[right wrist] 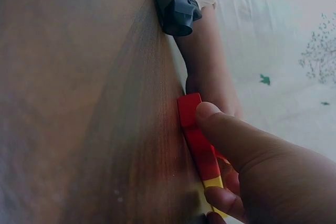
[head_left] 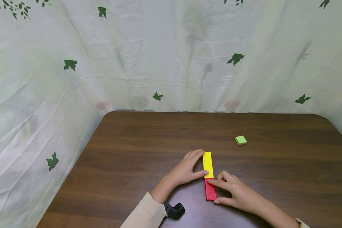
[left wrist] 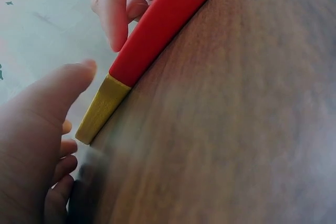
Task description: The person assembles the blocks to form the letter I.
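Note:
A yellow rectangular block (head_left: 207,164) and a red rectangular block (head_left: 210,192) lie end to end in a line on the table, the yellow one farther away. My left hand (head_left: 185,169) holds the yellow block from the left, thumb on its near end and fingertips at its far corner. From the right, my right hand (head_left: 237,192) holds the red block, its index finger over the end by the seam and its thumb at the near corner. In the right wrist view the right thumb touches the end of the red block (right wrist: 202,148).
A small light green block (head_left: 240,140) lies farther back on the brown wooden table (head_left: 148,136), right of the yellow block. Behind the table hangs a pale curtain (head_left: 171,57) with green leaf shapes. A black band (head_left: 174,210) is on the left wrist.

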Tool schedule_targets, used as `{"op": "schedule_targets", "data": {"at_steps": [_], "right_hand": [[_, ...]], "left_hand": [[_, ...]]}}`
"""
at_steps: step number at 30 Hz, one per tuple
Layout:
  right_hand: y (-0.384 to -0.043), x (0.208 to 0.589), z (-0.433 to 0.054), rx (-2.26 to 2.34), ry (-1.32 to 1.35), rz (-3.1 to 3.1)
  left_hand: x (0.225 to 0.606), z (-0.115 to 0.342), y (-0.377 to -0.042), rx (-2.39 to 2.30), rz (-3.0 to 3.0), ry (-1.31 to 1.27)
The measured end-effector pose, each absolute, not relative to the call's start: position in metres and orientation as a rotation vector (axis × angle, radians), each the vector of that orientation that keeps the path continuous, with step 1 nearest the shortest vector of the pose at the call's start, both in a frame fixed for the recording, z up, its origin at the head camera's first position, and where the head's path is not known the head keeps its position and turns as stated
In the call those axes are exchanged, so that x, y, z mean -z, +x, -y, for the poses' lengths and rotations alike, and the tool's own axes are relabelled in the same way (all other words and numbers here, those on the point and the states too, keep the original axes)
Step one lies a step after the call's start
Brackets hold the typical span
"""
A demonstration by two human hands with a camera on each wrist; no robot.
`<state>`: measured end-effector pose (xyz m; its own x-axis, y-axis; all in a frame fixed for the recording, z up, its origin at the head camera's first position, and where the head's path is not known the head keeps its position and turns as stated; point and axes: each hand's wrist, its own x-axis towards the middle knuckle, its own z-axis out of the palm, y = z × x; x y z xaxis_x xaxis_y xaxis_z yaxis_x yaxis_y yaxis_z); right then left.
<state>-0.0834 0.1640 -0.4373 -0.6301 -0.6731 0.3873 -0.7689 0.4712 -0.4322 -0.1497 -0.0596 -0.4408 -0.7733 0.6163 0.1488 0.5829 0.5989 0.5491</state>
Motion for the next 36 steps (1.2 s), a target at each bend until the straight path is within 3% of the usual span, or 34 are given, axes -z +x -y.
{"op": "schedule_targets", "data": {"at_steps": [36], "right_hand": [[-0.084, 0.441, -0.165, -0.894, 1.263, 2.535]], "left_hand": [[0.439, 0.070, -0.114, -0.969, -2.728, 1.153]]}}
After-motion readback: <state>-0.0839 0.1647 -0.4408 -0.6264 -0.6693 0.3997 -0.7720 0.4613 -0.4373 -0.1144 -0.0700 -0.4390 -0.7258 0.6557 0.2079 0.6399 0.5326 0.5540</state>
